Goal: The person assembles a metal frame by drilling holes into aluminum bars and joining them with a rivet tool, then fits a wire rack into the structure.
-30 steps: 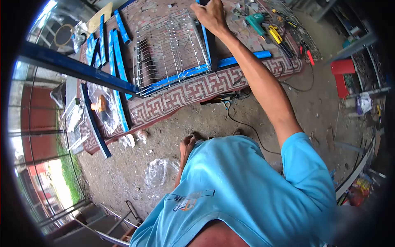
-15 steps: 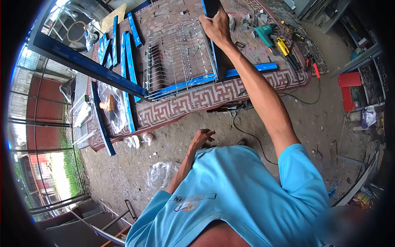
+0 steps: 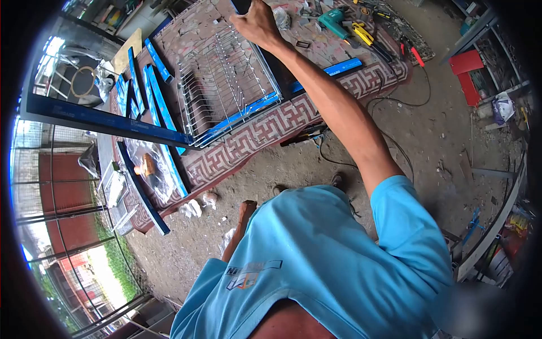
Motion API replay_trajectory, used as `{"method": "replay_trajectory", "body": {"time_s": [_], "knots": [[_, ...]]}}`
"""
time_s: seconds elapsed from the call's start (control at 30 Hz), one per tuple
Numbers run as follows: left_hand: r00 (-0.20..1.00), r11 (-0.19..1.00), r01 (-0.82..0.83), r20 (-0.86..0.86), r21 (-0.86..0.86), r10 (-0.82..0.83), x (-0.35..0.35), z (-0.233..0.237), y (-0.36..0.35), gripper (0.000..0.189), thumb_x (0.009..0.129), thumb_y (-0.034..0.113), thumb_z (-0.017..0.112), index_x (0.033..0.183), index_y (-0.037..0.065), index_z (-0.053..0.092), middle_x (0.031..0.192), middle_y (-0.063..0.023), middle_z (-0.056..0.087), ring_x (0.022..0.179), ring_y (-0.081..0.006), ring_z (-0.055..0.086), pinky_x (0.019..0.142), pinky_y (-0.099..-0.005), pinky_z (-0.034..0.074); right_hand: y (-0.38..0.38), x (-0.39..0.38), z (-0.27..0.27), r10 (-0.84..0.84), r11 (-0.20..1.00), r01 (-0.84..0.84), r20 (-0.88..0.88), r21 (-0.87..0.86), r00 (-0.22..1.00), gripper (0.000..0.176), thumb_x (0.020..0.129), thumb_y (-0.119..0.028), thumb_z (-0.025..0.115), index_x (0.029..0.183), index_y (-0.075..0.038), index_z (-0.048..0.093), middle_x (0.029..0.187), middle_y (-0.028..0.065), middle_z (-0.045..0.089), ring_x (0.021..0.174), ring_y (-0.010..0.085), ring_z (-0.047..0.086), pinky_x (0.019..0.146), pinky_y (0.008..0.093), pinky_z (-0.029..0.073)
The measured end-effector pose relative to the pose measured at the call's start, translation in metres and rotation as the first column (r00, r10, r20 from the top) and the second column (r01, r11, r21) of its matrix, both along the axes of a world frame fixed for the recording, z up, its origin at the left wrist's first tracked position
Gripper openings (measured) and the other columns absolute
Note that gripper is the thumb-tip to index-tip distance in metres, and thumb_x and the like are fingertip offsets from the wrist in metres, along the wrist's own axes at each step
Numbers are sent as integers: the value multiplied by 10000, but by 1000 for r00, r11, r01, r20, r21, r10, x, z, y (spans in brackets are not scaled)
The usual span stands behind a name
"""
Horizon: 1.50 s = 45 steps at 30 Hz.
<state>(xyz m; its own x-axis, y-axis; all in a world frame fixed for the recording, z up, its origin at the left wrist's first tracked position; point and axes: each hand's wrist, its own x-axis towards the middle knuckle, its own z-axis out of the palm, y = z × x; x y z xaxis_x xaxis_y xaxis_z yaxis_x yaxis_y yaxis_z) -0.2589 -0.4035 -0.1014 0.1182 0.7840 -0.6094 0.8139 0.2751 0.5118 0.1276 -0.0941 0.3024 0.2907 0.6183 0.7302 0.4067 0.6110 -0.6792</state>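
My right hand (image 3: 258, 25), arm stretched out, is closed on the upper part of a dark frame (image 3: 269, 70) with blue film. A wire rack (image 3: 223, 79) lies within the frame on the cloth-covered table. From the rack's near left corner a long dark bar (image 3: 107, 122) of the frame runs out to the left. My left hand (image 3: 247, 209) hangs low beside the shirt, away from the table; its fingers are too dark and small to make out.
Blue strips (image 3: 164, 96) lie on the left of the table (image 3: 265, 133), near an orange-brown tool (image 3: 145, 165) on plastic. At the right are a green heat gun (image 3: 334, 24), a yellow tool (image 3: 363, 34) and red-handled pliers (image 3: 416, 56). A cable (image 3: 415, 104) runs over the floor.
The view has shifted, so the table and frame appear further left. My left hand has drawn back towards the shirt. My right hand keeps its hold on the frame.
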Motion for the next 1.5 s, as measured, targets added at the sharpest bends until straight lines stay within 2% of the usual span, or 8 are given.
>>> {"method": "replay_trajectory", "body": {"time_s": [0.23, 0.33, 0.97, 1.13, 1.2, 1.3, 1.4, 1.5], "knots": [[886, 851, 459, -200, 256, -418, 4, -8, -13, 295, 814, 282, 524, 737, 38, 670, 698, -177, 647, 715, -243, 656, 633, -386, 479, 1, 0, -7, -35, 997, 35, -1, 66, 999, 572, 819, -132, 623, 1338, -25, 408, 1163, 233, 577, 1054, 370, 581, 859, 392, 483], [993, 990, -87, 69, -109, 95, 22, -62, -16, 270, 824, 275, 555, 862, 54, 706, 872, -192, 684, 807, -311, 670, 694, -400, 511, -2, 4, -8, -66, 994, 60, 77, 86, 995, 571, 800, -127, 596, 1333, -16, 423, 1181, 232, 576, 1075, 375, 570, 888, 390, 471], [850, 790, -513, 324, 335, 414, 67, 66, 108, 508, 840, 431, 611, 1130, 14, 620, 997, -202, 676, 934, -304, 659, 820, -373, 490, -5, -3, -9, -55, 985, 59, -28, 163, 998, 216, 767, -177, 653, 748, 20, 566, 647, 93, 590, 571, 212, 555, 591, 368, 460], [978, 333, -124, 58, 935, 202, 23, -32, 153, 514, 780, 340, 652, 1203, 57, 585, 1272, -259, 520, 1253, -374, 434, 1066, -396, 318, -19, -5, -27, 6, 977, -22, -77, -214, 997, 222, 817, -214, 618, 860, 3, 612, 663, 104, 603, 583, 250, 587, 577, 387, 467], [895, 804, -437, 286, 402, 344, 20, -30, 105, 354, 780, 342, 662, 931, 24, 694, 887, -182, 694, 881, -321, 669, 796, -409, 509, -24, -1, -81, -31, 963, 1, -106, -269, 994, 250, 746, -235, 647, 676, -5, 580, 605, 96, 577, 560, 245, 565, 551, 385, 441], [665, 553, -743, 319, 377, 675, 42, -11, 74, 415, 814, 384, 657, 836, -31, 667, 718, -179, 667, 706, -283, 652, 664, -396, 493, -22, 24, -213, -118, 725, 202, 170, -658, 978, 463, 736, -334, 676, 809, 111, 573, 835, 301, 605, 821, 415, 593, 718, 462, 456], [517, 195, -849, 693, 491, 503, 39, 116, 107, 416, 868, 325, 647, 713, -45, 534, 578, -54, 465, 591, -156, 409, 572, -313, 396, -79, 4, -191, -30, 680, 1, -27, -733, 999, 642, 693, -356, 755, 1075, 106, 526, 993, 273, 617, 971, 387, 591, 842, 428, 457], [547, 109, -837, 826, 536, 137, -13, 288, 187, 535, 819, 243, 689, 1205, -24, 433, 1142, -152, 502, 1043, -236, 496, 937, -374, 374, -76, 5, -160, 61, 698, -133, -128, -703, 990, 883, 704, -378, 763, 1335, 75, 342, 1250, 263, 510, 1151, 359, 506, 970, 392, 398]]}}
